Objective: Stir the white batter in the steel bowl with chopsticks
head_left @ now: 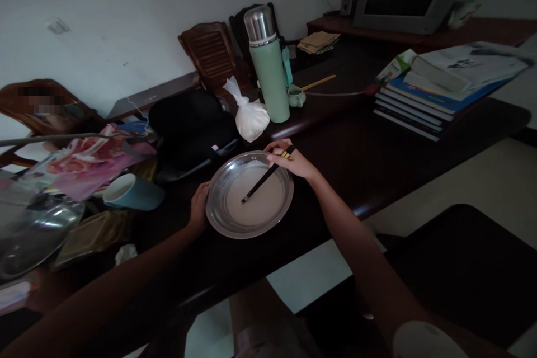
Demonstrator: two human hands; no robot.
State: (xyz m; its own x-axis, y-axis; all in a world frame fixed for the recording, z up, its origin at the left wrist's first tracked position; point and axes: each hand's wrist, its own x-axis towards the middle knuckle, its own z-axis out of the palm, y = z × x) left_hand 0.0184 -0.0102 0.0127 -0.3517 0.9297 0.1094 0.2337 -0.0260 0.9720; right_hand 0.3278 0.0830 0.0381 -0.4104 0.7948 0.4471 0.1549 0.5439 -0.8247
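Observation:
A round metal bowl (212, 213) holding a cloudy whitish liquid (255, 196) rests on the dark table. My left hand (199, 204) holds the bowl's left side, its fingers partly hidden by the rim. Above the bowl's right rim, my right hand (291, 161) is closed around black chopsticks (264, 179) with gold bands. They slant down to the left, with their tips at the liquid. Just behind the bowl sits a knotted clear bag of white powder (252, 120). A green thermos (271, 78) with a steel cap stands beside the bag.
Left of the bowl are a black bag (191, 128), a blue cup (134, 193) and a glass lid (37, 235). A small green cup (296, 96) is by the thermos. Stacked books (419, 100) lie at right. A dark seat (465, 268) is at lower right.

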